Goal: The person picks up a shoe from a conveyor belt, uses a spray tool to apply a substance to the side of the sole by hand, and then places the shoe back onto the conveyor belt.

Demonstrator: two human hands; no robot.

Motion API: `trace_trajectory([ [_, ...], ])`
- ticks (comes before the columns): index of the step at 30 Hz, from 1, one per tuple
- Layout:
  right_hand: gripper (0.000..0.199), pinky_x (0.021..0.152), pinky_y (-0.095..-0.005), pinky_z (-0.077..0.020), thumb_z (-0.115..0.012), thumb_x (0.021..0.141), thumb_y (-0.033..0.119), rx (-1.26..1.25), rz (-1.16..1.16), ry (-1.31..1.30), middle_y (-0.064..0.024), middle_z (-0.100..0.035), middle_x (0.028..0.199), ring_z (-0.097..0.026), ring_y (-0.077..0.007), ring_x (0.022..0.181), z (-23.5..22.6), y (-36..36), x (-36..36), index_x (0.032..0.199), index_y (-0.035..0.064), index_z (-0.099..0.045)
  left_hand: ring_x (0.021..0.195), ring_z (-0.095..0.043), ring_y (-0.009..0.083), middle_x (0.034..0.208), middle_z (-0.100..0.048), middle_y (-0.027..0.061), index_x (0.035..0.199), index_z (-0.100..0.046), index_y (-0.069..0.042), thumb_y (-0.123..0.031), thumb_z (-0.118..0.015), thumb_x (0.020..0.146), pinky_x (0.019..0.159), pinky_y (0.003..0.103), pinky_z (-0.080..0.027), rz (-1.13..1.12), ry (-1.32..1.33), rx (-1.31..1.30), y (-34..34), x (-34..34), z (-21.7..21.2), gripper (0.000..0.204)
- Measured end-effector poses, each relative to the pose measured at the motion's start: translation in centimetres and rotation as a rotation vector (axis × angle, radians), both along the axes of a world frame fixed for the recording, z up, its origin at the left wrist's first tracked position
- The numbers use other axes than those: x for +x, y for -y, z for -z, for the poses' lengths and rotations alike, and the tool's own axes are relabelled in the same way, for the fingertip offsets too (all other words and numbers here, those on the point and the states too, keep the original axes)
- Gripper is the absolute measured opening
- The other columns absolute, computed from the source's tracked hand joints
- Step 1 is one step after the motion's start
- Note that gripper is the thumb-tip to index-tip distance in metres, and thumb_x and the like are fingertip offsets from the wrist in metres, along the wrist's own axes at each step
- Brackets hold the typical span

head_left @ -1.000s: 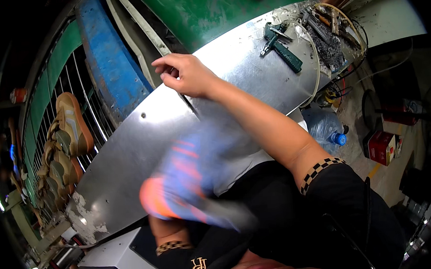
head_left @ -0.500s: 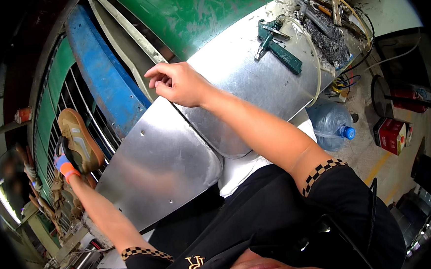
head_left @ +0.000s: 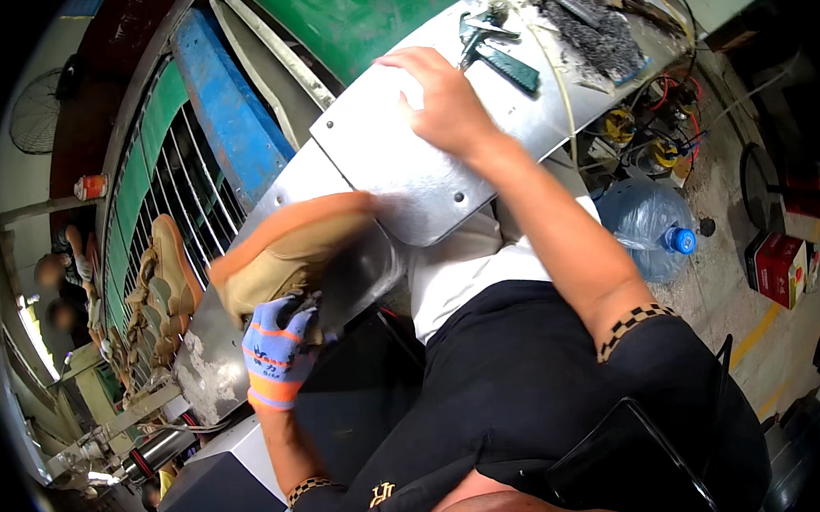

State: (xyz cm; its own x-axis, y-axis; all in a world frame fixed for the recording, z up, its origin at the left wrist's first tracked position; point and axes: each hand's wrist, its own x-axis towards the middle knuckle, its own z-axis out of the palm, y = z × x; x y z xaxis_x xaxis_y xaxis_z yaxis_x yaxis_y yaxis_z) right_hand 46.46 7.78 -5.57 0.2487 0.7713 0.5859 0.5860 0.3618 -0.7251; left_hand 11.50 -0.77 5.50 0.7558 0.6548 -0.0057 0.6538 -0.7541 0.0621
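A tan shoe [head_left: 283,250] with a gum-coloured sole is gripped in my gloved left hand [head_left: 278,350], raised over the near left part of the metal worktop. The shoe is tilted with its sole facing up and away, and motion blurs its right end. My bare right hand [head_left: 446,104] hovers over the metal worktop [head_left: 396,177], fingers stretched to the left and thumb apart, with nothing in it. Just beyond that hand lies a green air gun [head_left: 509,68], partly covered by the fingers' side. The fingers of my left hand are mostly hidden behind the shoe.
More shoes [head_left: 176,261] stand along a wire rack [head_left: 194,180] at the left. A blue metal guard [head_left: 231,89] runs beside it. Tools lie on a dark, crumb-covered patch [head_left: 594,48] at the far right. A large water bottle [head_left: 648,232] and red box [head_left: 777,266] sit on the floor.
My left hand has brought the shoe from the rack rightward over the worktop. My right hand has moved right, toward the green air gun, and its fingers have straightened. The view has shifted.
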Motion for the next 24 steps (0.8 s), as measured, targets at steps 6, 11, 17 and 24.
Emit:
trace_trajectory([
  [6, 0.054, 0.103, -0.0418, -0.0426, -0.068, 0.078, 0.015, -0.304, 0.340, 0.436, -0.0161, -0.058, 0.124, -0.053, -0.0347, 0.119, 1.0, 1.7, 9.4, 0.131, 0.0065, -0.055, 0.127, -0.043, 0.0444, 0.141, -0.045, 0.0199, 0.141, -0.047, -0.006, -0.056, -0.080, 0.065, 0.106, 0.056, -0.035, 0.076, 0.068, 0.335, -2.1, 10.2, -3.2, 0.097],
  [11, 0.062, 0.092, -0.0452, -0.0489, -0.066, 0.076, 0.016, -0.607, 0.123, 0.452, -0.0233, -0.063, 0.107, -0.061, -0.0382, 0.102, -2.5, 3.4, 10.4, 0.135, 0.0040, -0.049, 0.105, -0.058, 0.0348, 0.114, -0.059, 0.0151, 0.131, -0.054, -0.008, -0.031, -0.082, 0.068, 0.092, 0.044, -0.046, -0.108, -0.027, 0.243, -6.9, 13.6, 1.2, 0.072],
  [17, 0.064, 0.090, -0.0454, -0.0500, -0.063, 0.077, 0.020, -0.424, 0.249, 0.350, -0.0234, -0.064, 0.110, -0.061, -0.0401, 0.104, -1.0, 9.7, 11.2, 0.135, 0.0009, -0.044, 0.109, -0.061, 0.0248, 0.125, -0.061, 0.0143, 0.127, -0.055, 0.000, -0.011, -0.088, 0.069, 0.096, 0.037, -0.049, -0.187, 0.639, 0.418, -3.4, 7.6, -4.1, 0.068],
  [24, 0.043, 0.076, -0.0396, -0.0518, -0.056, 0.086, 0.014, -0.272, 0.468, -0.161, -0.0207, -0.069, 0.091, -0.069, -0.0330, 0.086, -1.4, 12.9, 12.2, 0.126, -0.0014, -0.056, 0.109, -0.060, 0.0269, 0.127, -0.056, 0.0176, 0.133, -0.048, 0.006, -0.054, -0.063, 0.087, 0.092, 0.037, -0.050, -0.082, 1.192, 0.324, -5.5, 7.8, -6.0, 0.077],
])
